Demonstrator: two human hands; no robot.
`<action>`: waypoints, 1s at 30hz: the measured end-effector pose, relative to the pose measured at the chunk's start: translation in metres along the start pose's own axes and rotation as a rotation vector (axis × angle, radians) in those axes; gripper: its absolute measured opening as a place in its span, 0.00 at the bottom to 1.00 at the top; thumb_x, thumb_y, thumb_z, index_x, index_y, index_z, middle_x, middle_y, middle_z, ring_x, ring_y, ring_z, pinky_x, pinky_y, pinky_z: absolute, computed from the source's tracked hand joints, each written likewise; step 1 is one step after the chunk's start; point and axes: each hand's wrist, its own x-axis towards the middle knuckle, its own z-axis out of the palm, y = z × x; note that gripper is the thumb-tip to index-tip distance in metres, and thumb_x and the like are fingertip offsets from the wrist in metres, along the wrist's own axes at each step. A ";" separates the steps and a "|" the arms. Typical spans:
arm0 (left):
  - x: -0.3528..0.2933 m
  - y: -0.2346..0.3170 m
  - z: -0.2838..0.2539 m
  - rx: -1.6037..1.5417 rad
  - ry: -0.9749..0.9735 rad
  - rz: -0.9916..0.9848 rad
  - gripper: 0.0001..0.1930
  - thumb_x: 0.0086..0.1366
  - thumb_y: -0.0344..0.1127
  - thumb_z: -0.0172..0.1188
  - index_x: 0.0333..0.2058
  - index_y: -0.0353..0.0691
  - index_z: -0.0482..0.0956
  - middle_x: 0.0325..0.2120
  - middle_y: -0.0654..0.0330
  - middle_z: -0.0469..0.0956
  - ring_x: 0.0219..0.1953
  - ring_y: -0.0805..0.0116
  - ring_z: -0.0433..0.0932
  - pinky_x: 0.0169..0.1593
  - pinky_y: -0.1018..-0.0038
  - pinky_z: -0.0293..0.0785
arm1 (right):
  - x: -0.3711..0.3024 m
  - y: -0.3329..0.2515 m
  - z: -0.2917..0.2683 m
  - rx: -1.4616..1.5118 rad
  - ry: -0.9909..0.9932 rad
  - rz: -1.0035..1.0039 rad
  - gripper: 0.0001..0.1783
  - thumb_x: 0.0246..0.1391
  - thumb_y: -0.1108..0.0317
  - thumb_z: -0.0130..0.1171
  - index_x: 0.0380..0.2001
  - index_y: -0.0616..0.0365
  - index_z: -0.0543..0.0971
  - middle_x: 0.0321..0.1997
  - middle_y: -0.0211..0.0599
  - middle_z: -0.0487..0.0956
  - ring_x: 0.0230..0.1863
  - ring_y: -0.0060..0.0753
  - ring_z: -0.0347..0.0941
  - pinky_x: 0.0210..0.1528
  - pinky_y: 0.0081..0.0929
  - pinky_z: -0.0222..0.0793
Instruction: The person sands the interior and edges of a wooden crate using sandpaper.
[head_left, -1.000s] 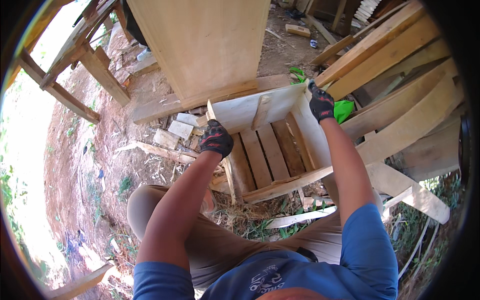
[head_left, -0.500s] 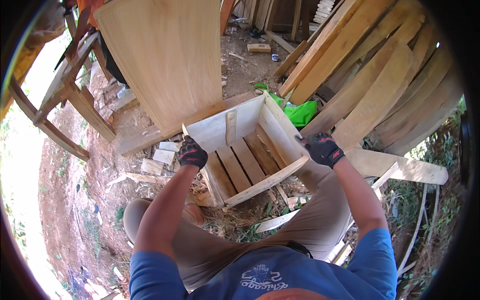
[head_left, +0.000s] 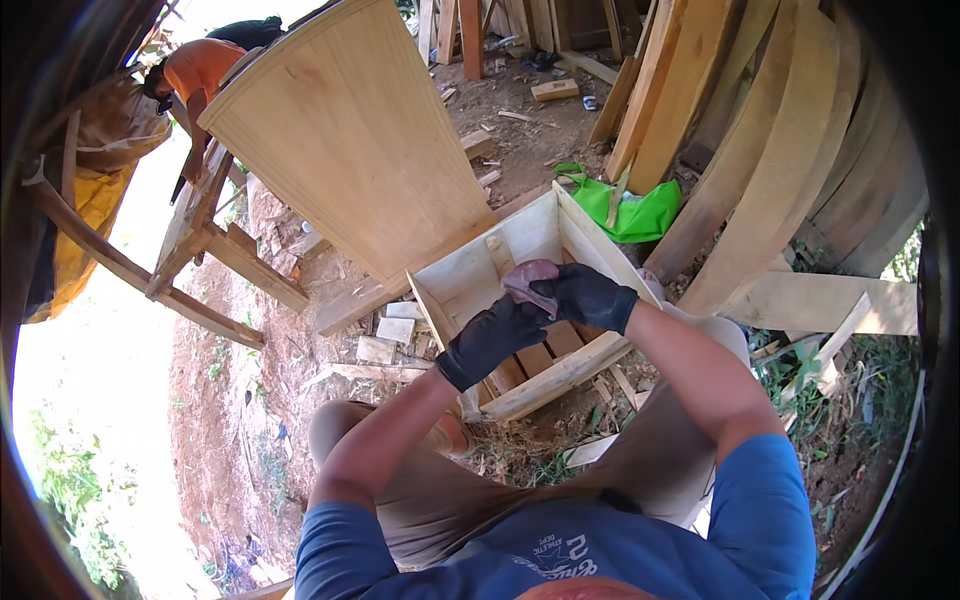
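Both gloved hands meet over a pale wooden box with a slatted bottom (head_left: 545, 377), which stands between my knees. Between them is a folded, dull-pink sheet (head_left: 530, 278) that looks like sandpaper. My left hand (head_left: 490, 342) pinches its lower edge. My right hand (head_left: 588, 297) wraps round its right side. The fingertips partly hide the sheet. Both gloves are black. A short upright batten (head_left: 497, 255) shows on the inside of the box's far wall.
A broad wooden panel (head_left: 350, 140) leans beyond the box on a plank. A green bag (head_left: 640, 212) lies behind the box's right corner. Long boards (head_left: 770, 170) stack up at right. A person in an orange shirt (head_left: 205, 68) bends over a wooden frame (head_left: 190, 215) at far left.
My hands have left the box's left and right sides and come together above it, now holding the pink sheet. The view has shifted, bringing the person at far left into sight.
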 end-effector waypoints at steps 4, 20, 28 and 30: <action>0.014 0.019 0.033 0.640 0.128 0.150 0.28 0.74 0.43 0.58 0.67 0.35 0.63 0.63 0.59 0.72 0.63 0.65 0.72 0.67 0.60 0.70 | -0.014 -0.006 -0.001 -0.060 0.040 -0.001 0.25 0.65 0.65 0.63 0.63 0.61 0.74 0.55 0.38 0.81 0.53 0.31 0.80 0.55 0.34 0.80; 0.066 0.140 -0.118 2.222 0.798 0.017 0.24 0.69 0.36 0.48 0.63 0.47 0.74 0.50 0.42 0.81 0.52 0.44 0.81 0.56 0.53 0.75 | -0.020 -0.119 -0.053 -1.666 0.672 0.025 0.29 0.54 0.45 0.61 0.51 0.54 0.84 0.55 0.45 0.83 0.55 0.49 0.81 0.57 0.44 0.76; 0.207 0.066 -0.113 2.159 0.817 -0.113 0.24 0.70 0.38 0.45 0.64 0.45 0.72 0.57 0.48 0.78 0.59 0.46 0.77 0.62 0.51 0.71 | -0.051 -0.122 -0.099 -1.651 0.571 0.288 0.32 0.49 0.42 0.64 0.51 0.51 0.85 0.58 0.40 0.83 0.57 0.47 0.80 0.61 0.41 0.75; 0.244 0.050 -0.102 2.091 0.745 -0.240 0.24 0.72 0.40 0.45 0.65 0.45 0.70 0.58 0.47 0.77 0.60 0.45 0.76 0.62 0.50 0.71 | -0.056 -0.124 -0.093 -1.627 0.606 0.307 0.31 0.49 0.43 0.64 0.51 0.50 0.85 0.59 0.39 0.82 0.57 0.46 0.80 0.61 0.41 0.75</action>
